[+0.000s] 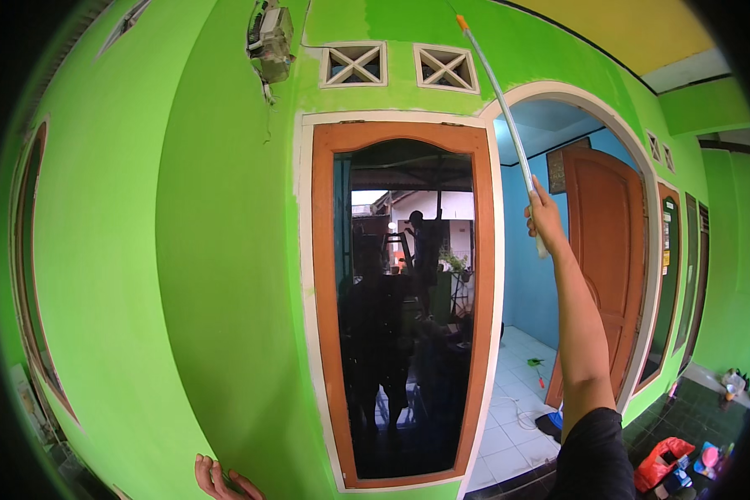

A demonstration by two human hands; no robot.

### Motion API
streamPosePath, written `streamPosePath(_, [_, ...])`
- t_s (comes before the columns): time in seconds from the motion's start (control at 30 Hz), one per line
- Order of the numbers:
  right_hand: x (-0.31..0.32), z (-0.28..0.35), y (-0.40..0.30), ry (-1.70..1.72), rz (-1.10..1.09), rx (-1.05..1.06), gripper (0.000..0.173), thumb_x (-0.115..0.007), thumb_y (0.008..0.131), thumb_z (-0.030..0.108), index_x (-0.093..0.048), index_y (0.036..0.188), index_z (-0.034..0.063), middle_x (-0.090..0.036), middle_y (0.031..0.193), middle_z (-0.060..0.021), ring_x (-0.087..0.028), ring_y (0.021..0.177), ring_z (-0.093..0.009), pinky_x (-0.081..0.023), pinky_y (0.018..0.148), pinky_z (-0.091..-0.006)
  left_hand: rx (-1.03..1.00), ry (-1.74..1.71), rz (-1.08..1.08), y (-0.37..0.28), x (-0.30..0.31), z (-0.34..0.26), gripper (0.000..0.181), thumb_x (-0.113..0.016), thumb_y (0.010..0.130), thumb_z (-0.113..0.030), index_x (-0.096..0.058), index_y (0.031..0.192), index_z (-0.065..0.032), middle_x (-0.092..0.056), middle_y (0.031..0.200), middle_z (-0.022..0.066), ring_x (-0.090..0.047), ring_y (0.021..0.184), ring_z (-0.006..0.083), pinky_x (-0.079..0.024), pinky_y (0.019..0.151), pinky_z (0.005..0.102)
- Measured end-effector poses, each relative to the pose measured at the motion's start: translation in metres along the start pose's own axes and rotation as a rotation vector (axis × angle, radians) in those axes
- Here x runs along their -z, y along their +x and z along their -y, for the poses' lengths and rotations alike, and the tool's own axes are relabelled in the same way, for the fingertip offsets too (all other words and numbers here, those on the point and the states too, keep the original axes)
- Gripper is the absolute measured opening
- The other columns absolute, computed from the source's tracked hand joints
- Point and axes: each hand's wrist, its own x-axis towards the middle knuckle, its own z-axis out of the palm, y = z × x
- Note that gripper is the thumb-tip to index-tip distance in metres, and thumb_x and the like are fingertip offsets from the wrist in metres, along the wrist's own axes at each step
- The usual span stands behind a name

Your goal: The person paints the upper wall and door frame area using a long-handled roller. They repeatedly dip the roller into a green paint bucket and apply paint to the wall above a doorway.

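Note:
My right hand [542, 215] is closed around the lower end of a long metal extension pole [506, 112]. The pole slants up and left to an orange socket [462, 22] at the top edge; whatever it carries above is out of frame. Behind its upper part is the green wall [531, 56], with a darker green area above and lighter green around two square vents [354, 64]. My left hand [222, 480] is at the bottom edge, partly cut off, fingers apart, with nothing seen in it, before the green side wall.
A wood-framed glass window [406, 300] stands ahead. Right of it is an arched doorway with an open wooden door [603, 250]. An electric meter box [275, 47] with loose wires hangs upper left. On the floor at lower right lie a red plastic bag [662, 459] and several small items.

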Motion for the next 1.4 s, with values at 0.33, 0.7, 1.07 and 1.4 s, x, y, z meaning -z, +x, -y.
streamPosePath(0.33, [0.005,0.026,0.029,-0.03,0.013,-0.004,0.049,-0.043,0.109,0.031,-0.039,0.158,0.0287,-0.05,0.074,-0.0022,-0.044,0.052,-0.01,-0.042,0.045,-0.0278,-0.001,0.019,0.003,0.001,0.001,-0.002,0.038,-0.053,0.104,-0.011,-0.039,0.138,-0.0009,-0.039,0.142,0.0206,-0.044,0.13,0.0369,-0.044,0.109,0.0501])
streamPosePath(0.7, [0.022,-0.024,-0.035,0.085,0.062,-0.054,0.05,-0.044,0.109,0.031,-0.038,0.159,0.0291,-0.049,0.073,0.0001,-0.041,0.051,-0.008,-0.039,0.044,-0.0247,0.013,0.002,0.013,0.002,0.002,-0.003,0.039,-0.053,0.105,-0.015,-0.039,0.138,-0.0017,-0.039,0.143,0.0207,-0.044,0.131,0.0378,-0.042,0.109,0.0509])
streamPosePath(1.07, [0.035,-0.024,-0.008,0.024,0.017,-0.007,0.049,-0.043,0.109,0.03,-0.04,0.158,0.0276,-0.051,0.072,-0.0024,-0.044,0.051,-0.01,-0.041,0.043,-0.0273,0.003,0.003,-0.007,0.002,0.002,-0.003,0.038,-0.054,0.105,-0.014,-0.039,0.138,-0.0016,-0.04,0.142,0.0213,-0.044,0.13,0.0385,-0.043,0.108,0.0515])
streamPosePath(1.4, [0.031,0.018,0.031,-0.018,0.027,-0.017,0.05,-0.043,0.109,0.03,-0.038,0.158,0.0297,-0.05,0.076,-0.0008,-0.043,0.053,-0.009,-0.042,0.046,-0.0269,0.001,0.023,-0.006,0.003,0.0,-0.002,0.038,-0.051,0.106,-0.016,-0.038,0.139,-0.0007,-0.038,0.143,0.0208,-0.043,0.132,0.0371,-0.043,0.11,0.0507])
